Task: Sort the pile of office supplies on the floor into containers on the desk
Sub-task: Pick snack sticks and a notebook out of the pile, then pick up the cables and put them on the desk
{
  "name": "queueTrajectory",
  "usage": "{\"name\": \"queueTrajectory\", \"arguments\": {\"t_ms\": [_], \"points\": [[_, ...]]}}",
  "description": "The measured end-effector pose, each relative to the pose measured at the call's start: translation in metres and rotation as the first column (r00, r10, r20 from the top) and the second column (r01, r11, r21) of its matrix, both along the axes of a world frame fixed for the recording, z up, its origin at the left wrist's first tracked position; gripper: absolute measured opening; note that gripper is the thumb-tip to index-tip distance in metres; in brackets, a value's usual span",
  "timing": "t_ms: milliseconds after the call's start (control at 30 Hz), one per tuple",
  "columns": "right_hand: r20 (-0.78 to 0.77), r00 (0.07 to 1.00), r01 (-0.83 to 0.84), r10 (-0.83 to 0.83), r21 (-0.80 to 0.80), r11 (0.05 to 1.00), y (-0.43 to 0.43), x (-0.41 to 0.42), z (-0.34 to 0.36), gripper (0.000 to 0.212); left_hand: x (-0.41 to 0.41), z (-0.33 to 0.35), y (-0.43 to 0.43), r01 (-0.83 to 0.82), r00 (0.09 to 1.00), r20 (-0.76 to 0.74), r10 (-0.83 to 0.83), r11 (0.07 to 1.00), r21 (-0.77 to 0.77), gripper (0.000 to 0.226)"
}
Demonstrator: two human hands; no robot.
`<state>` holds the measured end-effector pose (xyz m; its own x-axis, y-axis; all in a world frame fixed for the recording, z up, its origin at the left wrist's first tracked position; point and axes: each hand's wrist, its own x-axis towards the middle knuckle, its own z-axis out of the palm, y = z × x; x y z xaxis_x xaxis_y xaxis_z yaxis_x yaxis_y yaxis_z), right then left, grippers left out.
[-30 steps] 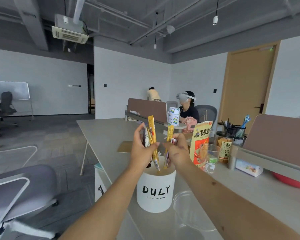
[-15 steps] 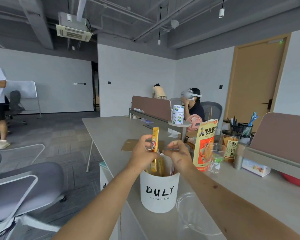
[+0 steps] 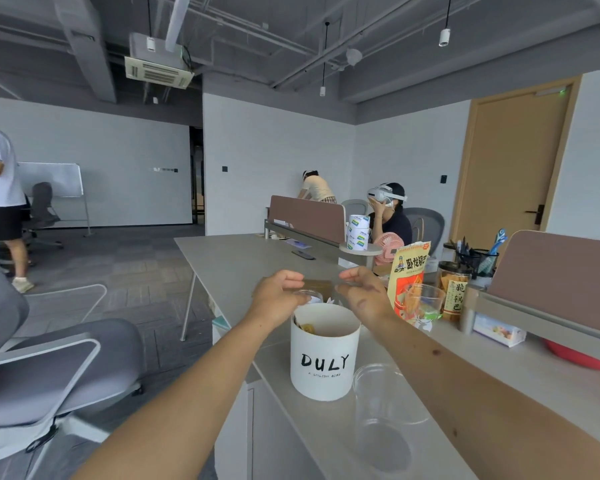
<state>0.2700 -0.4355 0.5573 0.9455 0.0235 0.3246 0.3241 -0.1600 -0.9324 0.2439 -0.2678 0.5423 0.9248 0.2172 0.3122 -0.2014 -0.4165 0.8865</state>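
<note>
Left hand (image 3: pixel 278 295), right hand (image 3: pixel 365 296): both hovering, fingers loosely curved, grasping nothing. White DULY canister (image 3: pixel 324 355): standing just below the fingertips, holding yellow sachets (image 3: pixel 308 329).

Open-plan office. Long grey desk (image 3: pixel 236 261) with brown divider panels (image 3: pixel 309 216), mesh pen holder (image 3: pixel 480 263), swivel chair (image 3: pixel 66 368), whiteboard on stand (image 3: pixel 54 178), carpet-tile floor (image 3: pixel 118 258), ceiling air-con cassette (image 3: pixel 158 71) under bare pipes. Seated person (image 3: pixel 392 223) at neighbouring workstation.
</note>
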Motion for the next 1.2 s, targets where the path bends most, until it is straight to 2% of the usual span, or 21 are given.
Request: {"name": "queueTrajectory", "arguments": {"t_ms": [67,133,233,300,367,433,567,667,833,1000,1200], "points": [[0.092,0.996,0.006,-0.001,-0.058,0.998,0.007,-0.014,0.002,0.023,-0.023,0.01,0.01,-0.024,0.999,0.05,0.02,0.997,0.076,0.038],[0.218,0.976,0.03,0.013,-0.193,0.981,0.017,-0.024,-0.003,0.022,-0.051,0.015,0.022,-0.089,0.991,0.112,0.067,0.974,0.206,0.032],[0.381,0.921,0.118,0.075,-0.459,0.881,0.038,-0.041,-0.021,0.024,-0.091,0.007,0.046,-0.267,0.961,0.203,0.188,0.821,0.504,0.026],[0.446,0.884,0.155,0.142,-0.564,0.811,0.057,-0.054,-0.04,0.026,-0.111,-0.009,0.066,-0.337,0.941,0.242,0.237,0.728,0.597,0.025],[0.45,0.873,0.142,0.189,-0.605,0.784,0.08,-0.067,-0.06,0.028,-0.125,-0.033,0.088,-0.362,0.932,0.234,0.278,0.678,0.64,0.023],[0.412,0.878,0.085,0.244,-0.636,0.767,0.104,-0.079,-0.085,0.029,-0.137,-0.063,0.108,-0.368,0.927,0.207,0.313,0.648,0.667,0.021],[0.337,0.882,-0.029,0.331,-0.66,0.751,0.147,-0.097,-0.146,0.029,-0.156,-0.135,0.142,-0.355,0.919,0.116,0.377,0.664,0.658,0.022],[0.276,0.888,-0.098,0.368,-0.668,0.738,0.172,-0.101,-0.201,0.028,-0.162,-0.196,0.165,-0.306,0.918,0.023,0.395,0.671,0.675,0.021],[0.094,0.913,-0.209,0.396,-0.727,0.655,0.189,-0.098,-0.317,0.03,-0.166,-0.305,0.194,-0.174,0.88,-0.19,0.436,0.666,0.725,0.022],[-0.074,0.921,-0.307,0.383,-0.743,0.595,0.19,-0.094,-0.442,0.03,-0.168,-0.421,0.216,-0.069,0.823,-0.392,0.412,0.756,0.651,0.025],[-0.234,0.903,-0.402,0.36,-0.754,0.52,0.193,-0.103,-0.574,0.027,-0.184,-0.543,0.233,-0.026,0.73,-0.544,0.414,0.812,0.583,0.03]]}}
